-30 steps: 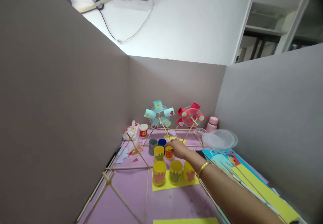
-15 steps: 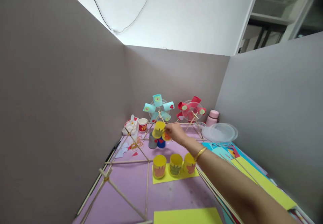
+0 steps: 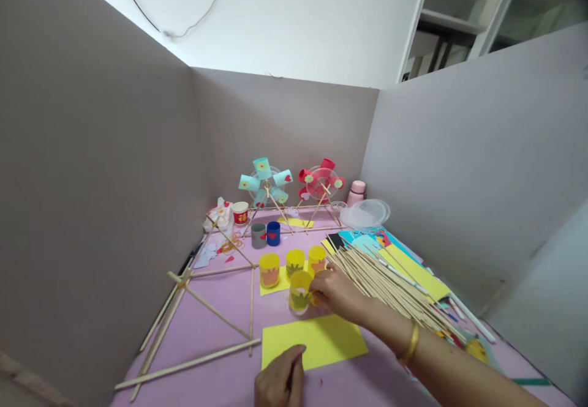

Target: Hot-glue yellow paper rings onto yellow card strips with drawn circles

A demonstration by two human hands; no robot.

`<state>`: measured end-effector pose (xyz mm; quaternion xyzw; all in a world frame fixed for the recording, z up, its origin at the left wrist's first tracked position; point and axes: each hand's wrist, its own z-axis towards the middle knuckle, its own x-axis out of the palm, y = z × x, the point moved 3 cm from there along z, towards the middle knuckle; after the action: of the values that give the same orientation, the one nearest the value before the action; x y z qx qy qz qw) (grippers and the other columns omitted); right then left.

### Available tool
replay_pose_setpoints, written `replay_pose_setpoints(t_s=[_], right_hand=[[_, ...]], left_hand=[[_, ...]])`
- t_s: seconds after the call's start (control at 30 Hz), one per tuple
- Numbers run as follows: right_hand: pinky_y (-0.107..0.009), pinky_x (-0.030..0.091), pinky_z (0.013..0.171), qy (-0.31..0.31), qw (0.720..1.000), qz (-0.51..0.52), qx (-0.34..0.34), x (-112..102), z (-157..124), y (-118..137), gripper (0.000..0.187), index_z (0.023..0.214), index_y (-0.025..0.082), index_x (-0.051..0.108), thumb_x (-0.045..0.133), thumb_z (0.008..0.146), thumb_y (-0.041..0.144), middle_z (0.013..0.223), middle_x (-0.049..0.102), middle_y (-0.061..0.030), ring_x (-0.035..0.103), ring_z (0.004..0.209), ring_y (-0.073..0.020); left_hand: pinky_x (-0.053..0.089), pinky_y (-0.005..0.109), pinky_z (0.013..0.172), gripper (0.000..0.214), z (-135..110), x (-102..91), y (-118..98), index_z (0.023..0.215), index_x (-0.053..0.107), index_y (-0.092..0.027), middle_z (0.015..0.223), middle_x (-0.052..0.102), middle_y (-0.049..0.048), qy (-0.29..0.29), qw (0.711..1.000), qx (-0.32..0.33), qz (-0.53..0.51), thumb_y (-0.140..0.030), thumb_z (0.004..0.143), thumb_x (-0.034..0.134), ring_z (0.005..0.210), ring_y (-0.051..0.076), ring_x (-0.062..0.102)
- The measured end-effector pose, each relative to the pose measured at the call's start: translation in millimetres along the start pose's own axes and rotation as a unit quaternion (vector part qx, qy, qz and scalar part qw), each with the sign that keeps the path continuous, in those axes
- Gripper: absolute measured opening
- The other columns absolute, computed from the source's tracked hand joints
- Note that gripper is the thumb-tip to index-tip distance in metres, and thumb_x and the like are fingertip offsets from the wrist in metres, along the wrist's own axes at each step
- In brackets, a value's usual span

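Observation:
My right hand (image 3: 339, 294) grips two yellow paper cups (image 3: 301, 291) with leaf shapes on them, held just above the near yellow sheet (image 3: 316, 343). My left hand (image 3: 280, 382) rests at that sheet's front left corner, fingers curled down onto the paper. Three more yellow cups (image 3: 293, 264) stand in a row on a smaller yellow sheet just beyond. A grey cup (image 3: 258, 235) and a blue cup (image 3: 273, 234) stand farther back.
A wooden stick frame (image 3: 206, 306) lies on the purple table (image 3: 220, 333) at the left. A bundle of sticks (image 3: 386, 281) lies to the right over coloured paper. Blue (image 3: 264, 183) and red (image 3: 321, 180) paper wheels, a clear lid (image 3: 367, 213) and a pink bottle (image 3: 356, 193) stand at the back. Grey partitions enclose three sides.
My right hand lifted two yellow cups from beside the grey and blue cups and brought them toward me, over the near yellow sheet. My left hand came into view on that sheet.

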<state>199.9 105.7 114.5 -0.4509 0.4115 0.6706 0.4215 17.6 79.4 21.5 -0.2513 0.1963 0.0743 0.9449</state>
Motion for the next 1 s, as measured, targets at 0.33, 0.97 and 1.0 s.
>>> replay_pose_setpoints(t_s=[0.33, 0.97, 1.0], right_hand=[[-0.032, 0.033, 0.08, -0.034, 0.997, -0.006, 0.07, -1, -20, -28, 0.046, 0.115, 0.019, 0.057, 0.049, 0.075, -0.002, 0.083, 0.074, -0.0043, 0.065, 0.079, -0.0192], [-0.041, 0.024, 0.094, -0.053, 0.995, -0.023, 0.081, -2, -18, -32, 0.035, 0.107, 0.021, 0.059, 0.048, 0.08, 0.002, 0.099, 0.072, -0.0082, 0.062, 0.095, -0.0225], [-0.041, 0.025, 0.093, -0.051, 0.995, -0.021, 0.08, -2, -17, -32, 0.034, 0.106, 0.02, 0.06, 0.048, 0.079, 0.002, 0.098, 0.072, -0.0082, 0.062, 0.094, -0.0226]], left_hand=[[0.054, 0.017, 0.065, 0.015, 1, -7.4, 4, 0.097, 0.06, -0.018, 0.082, 0.073, 0.0025, 0.002, 0.997, -0.062, 0.052, -0.018, 0.087, 0.049, 0.069, 0.013, 0.07], [0.045, 0.027, 0.066, 0.021, 115, 11.7, 6, 0.08, 0.06, -0.021, 0.079, 0.066, 0.0023, 0.312, 0.93, -0.117, 0.157, -0.014, 0.087, 0.041, 0.077, 0.018, 0.063], [0.045, 0.027, 0.066, 0.02, 118, 9.3, 11, 0.081, 0.06, -0.021, 0.081, 0.066, 0.0024, 0.319, 0.929, -0.111, 0.153, -0.014, 0.086, 0.042, 0.077, 0.018, 0.063]])
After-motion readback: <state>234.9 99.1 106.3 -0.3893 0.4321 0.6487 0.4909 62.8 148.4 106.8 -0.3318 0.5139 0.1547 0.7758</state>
